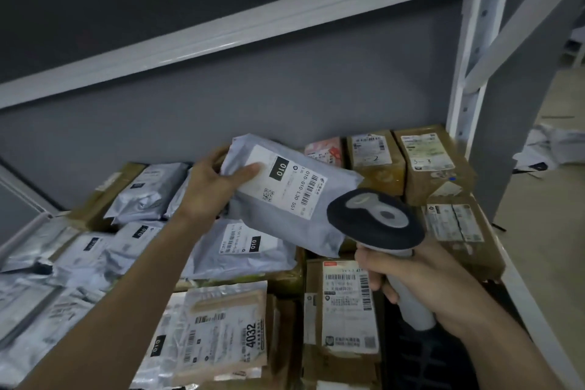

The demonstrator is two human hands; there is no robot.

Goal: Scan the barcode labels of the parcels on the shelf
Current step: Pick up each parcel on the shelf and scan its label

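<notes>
Grey poly mailer is lifted clear of the stack on the shelf, tilted, with its white shipping label facing up toward the camera. Left hand grips the mailer's upper left end, thumb pressed on the label's corner beside the black "010" block; the main barcode along the label's far edge is uncovered. Right hand is wrapped around the grip of a handheld barcode scanner, whose dark head sits just beside the mailer's lower right corner, pointing toward the label. Trigger finger not visible. Judgement: step in hand is the scan of this parcel. To do it well, keep the label flat and taut, keep the thumb off the bars, and angle the scanner head squarely across the long barcode rather than the QR code. Below lie more grey mailers and taped cardboard boxes, labels up, apparently awaiting their turn.
</notes>
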